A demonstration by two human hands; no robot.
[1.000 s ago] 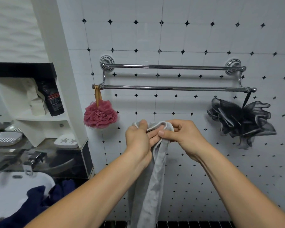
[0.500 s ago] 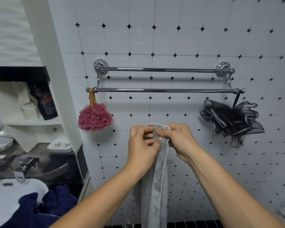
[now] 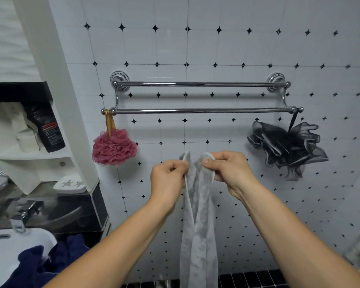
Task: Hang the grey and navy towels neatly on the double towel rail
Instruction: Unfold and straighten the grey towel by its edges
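Note:
The grey towel (image 3: 199, 225) hangs in a long narrow bunch from both my hands, below the rail. My left hand (image 3: 167, 179) pinches one top corner and my right hand (image 3: 227, 170) pinches the other, a small gap open between the two corners. The chrome double towel rail (image 3: 202, 110) is fixed to the tiled wall above my hands, both bars bare of towels. The navy towel (image 3: 48, 265) lies crumpled over the edge of the white sink (image 3: 6, 250) at the lower left.
A pink bath pouf (image 3: 114, 148) hangs from the rail's left end and a black one (image 3: 287, 145) from its right end. At left a white shelf unit holds a dark bottle (image 3: 47, 129) and soap dishes (image 3: 70, 183); a tap (image 3: 23, 213) stands over the sink.
My hands have drawn a little apart, separating the two top corners of the grey towel that were held together. The view has moved closer to the wall.

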